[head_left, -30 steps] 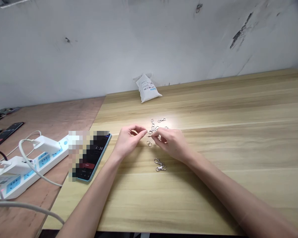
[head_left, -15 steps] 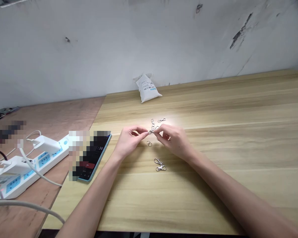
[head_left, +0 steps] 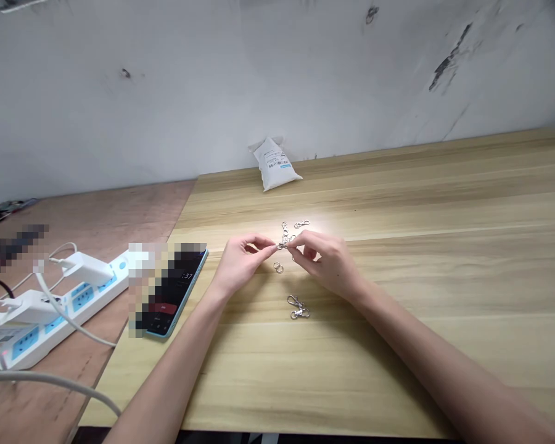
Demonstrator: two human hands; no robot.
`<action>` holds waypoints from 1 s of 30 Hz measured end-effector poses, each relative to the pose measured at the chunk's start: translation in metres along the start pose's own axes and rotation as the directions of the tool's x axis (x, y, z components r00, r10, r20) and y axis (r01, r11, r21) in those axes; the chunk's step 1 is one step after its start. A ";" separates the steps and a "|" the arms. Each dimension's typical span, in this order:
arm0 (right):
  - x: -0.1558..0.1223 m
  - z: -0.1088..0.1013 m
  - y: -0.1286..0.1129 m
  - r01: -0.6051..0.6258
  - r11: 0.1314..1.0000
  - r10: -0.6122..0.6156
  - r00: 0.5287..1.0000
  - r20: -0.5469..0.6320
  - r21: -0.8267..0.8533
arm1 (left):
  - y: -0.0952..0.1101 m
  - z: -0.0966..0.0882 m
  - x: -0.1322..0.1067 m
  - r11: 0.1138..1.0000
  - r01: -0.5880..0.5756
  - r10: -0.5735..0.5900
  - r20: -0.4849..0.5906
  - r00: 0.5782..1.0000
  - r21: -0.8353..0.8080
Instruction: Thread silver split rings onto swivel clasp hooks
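Over the tabletop, my left hand (head_left: 241, 262) pinches one side of a small silver key ring (head_left: 280, 246) between thumb and forefinger. From the other side, my right hand (head_left: 326, 259) closes its thumb and forefinger on the same small metal piece; the fingertips partly hide it. Just behind the fingers lie several swivel clasps with rings (head_left: 285, 230), partly covered by my right hand. Another swivel clasp (head_left: 301, 224) rests a little to the right. Nearer to me are loose key rings (head_left: 278, 267) and, lower down, swivel clasps (head_left: 298, 308) lying together.
A white plastic parcel (head_left: 275, 166) with a label sits by the wall. To the left lies a phone (head_left: 176, 296) showing a timer. A white power strip (head_left: 74, 305) with chargers and cables (head_left: 74, 330) occupies the brown surface (head_left: 134, 203) beside the table.
Both hands stay almost in place, still pinching the small metal piece. The digits on the phone have gone from 36 to 37.
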State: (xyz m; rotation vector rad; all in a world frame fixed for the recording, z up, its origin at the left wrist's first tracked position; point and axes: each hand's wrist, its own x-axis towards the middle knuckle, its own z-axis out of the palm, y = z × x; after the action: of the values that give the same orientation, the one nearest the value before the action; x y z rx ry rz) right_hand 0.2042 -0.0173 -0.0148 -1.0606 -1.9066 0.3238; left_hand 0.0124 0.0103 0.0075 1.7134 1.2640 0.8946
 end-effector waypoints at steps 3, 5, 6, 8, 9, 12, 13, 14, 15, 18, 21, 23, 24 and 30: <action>0.000 0.000 0.000 0.019 0.999 -0.019 1.000 0.008 -0.034 | 0.000 -0.001 0.000 0.999 0.015 -0.015 0.000 1.000 -0.033; 0.000 0.000 0.000 0.038 0.997 -0.037 0.999 0.009 -0.070 | 0.001 -0.001 0.000 0.998 0.030 -0.030 -0.004 1.000 -0.055; 0.000 0.000 0.000 0.047 0.995 -0.047 0.999 0.005 -0.087 | 0.001 -0.001 0.000 0.997 0.037 -0.038 -0.008 0.999 -0.063; 0.000 0.001 -0.001 0.058 0.991 -0.060 0.998 -0.007 -0.118 | 0.002 -0.001 0.000 0.996 0.049 -0.050 -0.008 0.999 -0.074; 0.000 0.001 -0.001 0.059 0.990 -0.061 0.998 -0.010 -0.131 | 0.002 -0.001 0.000 0.995 0.054 -0.054 -0.007 0.998 -0.079; 0.000 0.001 0.000 0.050 0.986 -0.051 0.999 -0.003 -0.157 | 0.001 -0.001 0.000 0.992 0.070 -0.070 0.000 0.998 -0.109; 0.000 0.001 0.001 0.042 0.987 -0.043 0.999 -0.002 -0.157 | 0.000 -0.002 0.000 0.989 0.083 -0.082 0.010 0.997 -0.124; 0.000 0.001 0.002 0.033 0.988 -0.033 0.999 0.001 -0.151 | 0.000 -0.002 0.000 0.985 0.100 -0.098 0.024 0.995 -0.139; 0.000 0.001 0.004 0.020 0.990 -0.019 1.000 0.006 -0.140 | 0.000 -0.002 0.000 0.981 0.119 -0.114 0.042 0.993 -0.153; 0.000 0.001 0.008 -0.023 0.995 0.027 0.999 0.038 -0.097 | -0.001 -0.003 0.000 0.968 0.156 -0.145 0.067 0.987 -0.194; 0.000 0.002 0.009 -0.053 0.996 0.058 0.997 0.061 -0.073 | -0.001 -0.002 0.001 0.962 0.153 -0.143 0.058 0.988 -0.225; 0.000 0.003 0.008 -0.074 0.996 0.077 0.995 0.060 -0.050 | -0.001 -0.001 0.001 0.960 0.155 -0.143 0.067 0.987 -0.234; 0.000 0.003 0.007 -0.084 0.996 0.086 0.995 0.056 -0.032 | -0.001 -0.001 0.001 0.958 0.160 -0.145 0.080 0.986 -0.239; 0.002 0.003 0.001 -0.193 0.971 0.191 0.981 0.023 0.138 | 0.001 0.001 0.000 0.939 0.164 -0.132 0.122 0.984 -0.301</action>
State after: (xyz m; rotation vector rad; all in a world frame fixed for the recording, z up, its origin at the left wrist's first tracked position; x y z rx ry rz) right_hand 0.2023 -0.0145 -0.0160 -1.1523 -1.7651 0.5655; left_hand 0.0138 0.0098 0.0083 1.3790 1.1043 0.8565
